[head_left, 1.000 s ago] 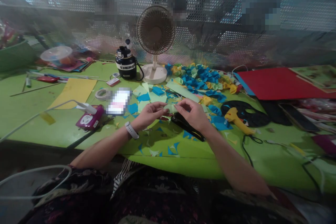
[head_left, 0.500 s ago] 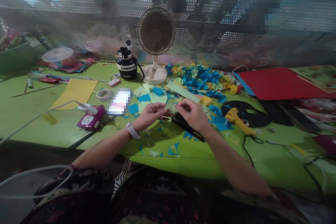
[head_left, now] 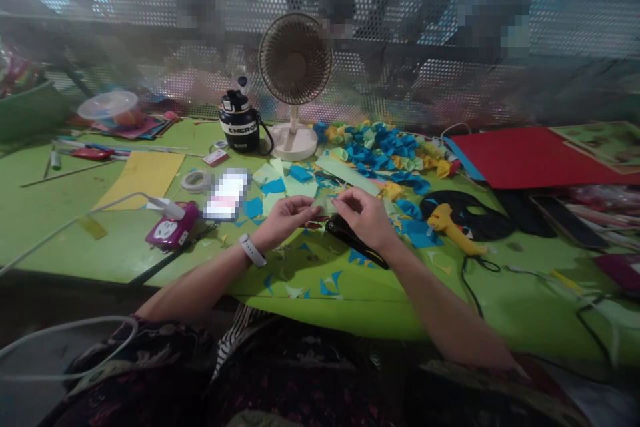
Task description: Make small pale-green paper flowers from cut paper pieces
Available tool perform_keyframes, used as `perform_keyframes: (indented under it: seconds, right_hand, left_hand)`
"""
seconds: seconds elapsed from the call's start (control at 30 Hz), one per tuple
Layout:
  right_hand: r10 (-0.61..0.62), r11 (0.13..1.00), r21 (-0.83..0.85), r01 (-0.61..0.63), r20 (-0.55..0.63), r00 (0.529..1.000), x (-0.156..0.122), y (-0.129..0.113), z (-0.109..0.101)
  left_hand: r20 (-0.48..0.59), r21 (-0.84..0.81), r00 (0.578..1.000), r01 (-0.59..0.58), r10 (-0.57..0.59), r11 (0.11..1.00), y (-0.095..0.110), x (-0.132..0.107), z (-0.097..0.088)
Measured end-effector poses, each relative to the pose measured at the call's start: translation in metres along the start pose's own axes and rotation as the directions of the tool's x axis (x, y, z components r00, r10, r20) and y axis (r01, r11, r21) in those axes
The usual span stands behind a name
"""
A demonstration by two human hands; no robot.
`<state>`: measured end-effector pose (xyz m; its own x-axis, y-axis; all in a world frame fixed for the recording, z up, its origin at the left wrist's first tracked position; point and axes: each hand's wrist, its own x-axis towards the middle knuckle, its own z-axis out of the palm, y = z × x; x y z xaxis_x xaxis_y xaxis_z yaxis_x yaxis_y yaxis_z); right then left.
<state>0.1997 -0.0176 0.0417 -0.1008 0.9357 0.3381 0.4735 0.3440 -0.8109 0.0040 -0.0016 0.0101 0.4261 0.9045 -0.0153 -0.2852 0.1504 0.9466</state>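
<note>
Between my fingertips is a small light green piece of paper [head_left: 325, 205]. My left hand [head_left: 289, 219], with a white band on its wrist, pinches its left side. My right hand [head_left: 366, 217] pinches the right side between thumb and finger. Under my right hand lies a black stapler [head_left: 350, 237], partly covered by it. Blue paper squares [head_left: 300, 174] and light green sheets [head_left: 350, 175] lie just beyond my hands. Small paper scraps [head_left: 330, 283] are scattered on the green table [head_left: 310, 310] in front of me.
A white fan [head_left: 295, 73] stands behind, beside a black bottle [head_left: 240, 123]. Crumpled blue, yellow and green papers [head_left: 383, 143] are heaped right of it. A yellow glue gun [head_left: 455, 230] lies at right. A phone [head_left: 227, 195], tape roll [head_left: 195, 180] and purple power socket [head_left: 173, 227] are at left.
Both hands stay in nearly the same place, still pinching the green paper, whose angle has shifted slightly. The whole view has moved a little.
</note>
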Motion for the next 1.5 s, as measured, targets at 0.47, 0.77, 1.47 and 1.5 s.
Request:
perform_keyframes:
  seconds: [0.47,0.77,1.47,1.5]
  right_hand:
    - [0.092,0.966,0.232,-0.110,0.088,0.992,0.0003,0.0041,0.0025]
    - [0.065,0.984,0.161,-0.081,0.101,0.993,-0.0015,0.0020,0.0023]
    - [0.079,0.970,0.220,-0.108,0.136,0.988,-0.0002,0.0017,0.0027]
    - [0.081,0.969,0.219,-0.110,0.137,0.987,-0.0001,0.0022,0.0028]
  left_hand:
    - [-0.027,-0.015,0.997,0.072,-0.073,0.997,0.0029,-0.0011,-0.0001]
    - [0.037,0.161,0.992,0.111,-0.118,0.981,0.0057,-0.0008,-0.0031]
    - [0.001,0.150,0.991,0.133,-0.135,0.980,0.0054,-0.0016,-0.0003]
    - [-0.001,0.147,0.991,0.133,-0.134,0.980,0.0054,-0.0016,0.0000]
